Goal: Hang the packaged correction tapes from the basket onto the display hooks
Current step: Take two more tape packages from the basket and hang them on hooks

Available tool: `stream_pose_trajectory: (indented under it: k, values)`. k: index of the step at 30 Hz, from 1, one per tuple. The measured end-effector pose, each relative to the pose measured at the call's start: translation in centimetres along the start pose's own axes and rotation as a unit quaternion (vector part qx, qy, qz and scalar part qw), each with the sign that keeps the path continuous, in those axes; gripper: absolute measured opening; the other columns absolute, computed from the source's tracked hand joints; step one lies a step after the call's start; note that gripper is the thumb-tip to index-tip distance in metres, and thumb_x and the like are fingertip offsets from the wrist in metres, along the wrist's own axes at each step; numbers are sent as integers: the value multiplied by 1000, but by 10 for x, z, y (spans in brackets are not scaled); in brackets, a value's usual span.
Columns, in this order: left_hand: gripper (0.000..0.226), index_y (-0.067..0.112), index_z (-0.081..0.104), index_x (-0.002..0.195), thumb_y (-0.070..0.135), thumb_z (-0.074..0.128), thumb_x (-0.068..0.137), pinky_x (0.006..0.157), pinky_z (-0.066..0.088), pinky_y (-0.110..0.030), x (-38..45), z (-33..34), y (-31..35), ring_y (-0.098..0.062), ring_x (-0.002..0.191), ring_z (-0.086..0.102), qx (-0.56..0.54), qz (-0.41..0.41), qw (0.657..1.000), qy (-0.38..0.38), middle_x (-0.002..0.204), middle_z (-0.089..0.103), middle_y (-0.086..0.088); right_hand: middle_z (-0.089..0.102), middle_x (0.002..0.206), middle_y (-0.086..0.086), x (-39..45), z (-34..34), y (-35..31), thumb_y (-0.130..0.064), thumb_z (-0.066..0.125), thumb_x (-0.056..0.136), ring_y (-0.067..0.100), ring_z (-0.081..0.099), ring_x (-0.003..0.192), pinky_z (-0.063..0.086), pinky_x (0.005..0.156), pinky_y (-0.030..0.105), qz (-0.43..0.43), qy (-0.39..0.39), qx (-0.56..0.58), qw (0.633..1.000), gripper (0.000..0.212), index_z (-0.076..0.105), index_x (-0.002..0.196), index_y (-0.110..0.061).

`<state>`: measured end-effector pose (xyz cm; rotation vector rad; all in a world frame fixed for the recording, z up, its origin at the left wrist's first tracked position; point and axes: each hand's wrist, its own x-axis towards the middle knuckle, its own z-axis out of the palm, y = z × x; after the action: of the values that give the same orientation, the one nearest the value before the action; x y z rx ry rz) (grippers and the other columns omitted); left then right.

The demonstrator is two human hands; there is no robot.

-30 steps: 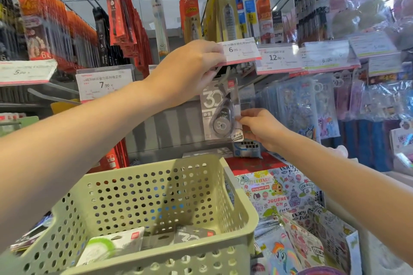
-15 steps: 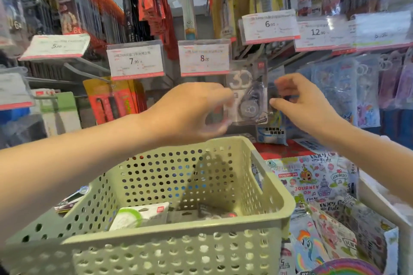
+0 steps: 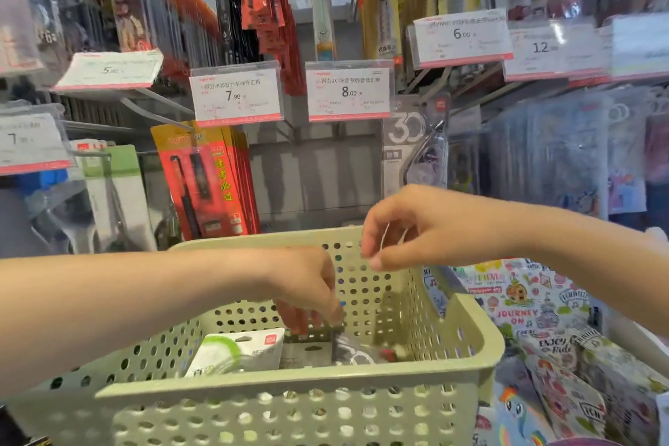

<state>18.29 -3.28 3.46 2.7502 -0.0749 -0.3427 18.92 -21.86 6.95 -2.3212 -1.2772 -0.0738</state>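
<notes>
A pale green perforated basket point(image 3: 289, 386) sits low in front of me. Inside lie a white-and-green correction tape pack point(image 3: 237, 351) and grey correction tape packs point(image 3: 356, 357). My left hand point(image 3: 307, 295) reaches down into the basket, and its fingertips pinch the top edge of one grey pack, which stands tilted. Above the basket's far rim hovers my right hand point(image 3: 412, 228), its fingers loosely curled and holding nothing. One grey "30" correction tape pack point(image 3: 411, 152) hangs on a display hook under the 8.00 price tag point(image 3: 348, 90).
Price tags and hanging stationery fill the rack above. Red pen packs point(image 3: 210, 181) hang left of the bare back panel point(image 3: 318, 177). Clear sticker bags point(image 3: 550, 152) hang at the right. Cartoon-printed packs point(image 3: 535, 329) lie in a bin to the right of the basket.
Both hands have left the hung grey pack and dropped. The left went down into the basket, the right came down over its far rim. The view has tilted downward.
</notes>
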Motion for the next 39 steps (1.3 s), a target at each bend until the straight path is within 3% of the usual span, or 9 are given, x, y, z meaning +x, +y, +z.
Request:
stream_pose_trajectory:
  k: [4, 8, 15, 19, 22, 26, 31, 35, 39]
  values:
    - [26, -5, 58, 107, 6, 64, 84, 57, 54, -23, 19, 9, -9, -20, 66, 62, -62, -91, 990, -87, 83, 62, -12, 63, 72, -11, 11, 12, -3, -21, 67, 84, -5, 54, 58, 42, 61, 5, -6, -144, -60, 988, 9, 71, 89, -14]
    - [11, 0, 55, 100, 6, 54, 91, 55, 54, -19, 38, 20, -18, -15, 68, 57, -116, -146, 970, -153, 80, 57, -11, 61, 78, -6, 18, 24, -5, -22, 67, 84, -1, 50, 57, 39, 57, 6, 12, -204, -103, 973, 18, 69, 97, -10]
    - [15, 1, 54, 79, 6, 51, 92, 61, 53, -22, 55, 28, -25, -17, 67, 58, -191, -190, 950, -157, 74, 58, -12, 67, 95, 4, 28, 28, -4, -26, 66, 83, 13, 56, 81, 47, 77, 26, 39, -233, -163, 958, 29, 65, 107, -10]
    - [16, 3, 53, 77, 8, 53, 92, 57, 53, -19, 57, 35, -23, -13, 62, 59, -214, -189, 946, -151, 77, 55, -9, 66, 101, 2, 34, 29, -3, -27, 66, 83, 14, 54, 83, 43, 69, 24, 56, -237, -201, 949, 31, 62, 111, -14]
    - [17, 5, 52, 77, 14, 57, 91, 51, 53, -16, 57, 41, -21, -7, 41, 59, -228, -199, 940, -157, 73, 52, -5, 57, 102, -3, 36, 30, -2, -28, 66, 83, 14, 48, 87, 39, 64, 22, 64, -225, -238, 943, 40, 56, 120, -15]
    - [18, 7, 53, 72, 11, 60, 89, 48, 53, -15, 51, 37, -17, -6, 36, 55, -260, -170, 942, -123, 62, 53, -3, 54, 127, -1, 39, 33, 0, -29, 68, 82, 12, 43, 93, 36, 75, 24, 71, -215, -275, 934, 57, 46, 133, -16]
    - [12, 4, 58, 77, 2, 57, 89, 51, 56, -21, 31, 24, -11, -10, 50, 62, -292, -108, 945, -103, 72, 62, -8, 51, 135, 0, 44, 32, 0, -28, 71, 79, 18, 52, 114, 41, 86, 26, 87, -226, -273, 931, 73, 35, 142, -16]
    - [16, 7, 62, 75, -3, 58, 87, 54, 58, -23, 15, 10, -8, -14, 59, 65, -313, -44, 946, -74, 70, 67, -8, 56, 125, -2, 48, 28, -2, -32, 74, 76, 18, 54, 110, 43, 88, 27, 108, -238, -234, 937, 70, 43, 137, -16]
    - [18, 9, 57, 72, -4, 60, 84, 50, 56, -24, 0, -6, -8, -17, 55, 65, -315, -4, 949, -24, 70, 67, -12, 65, 105, 2, 55, 18, 2, -38, 76, 71, 23, 60, 97, 48, 85, 33, 101, -217, -199, 950, 51, 62, 111, -11]
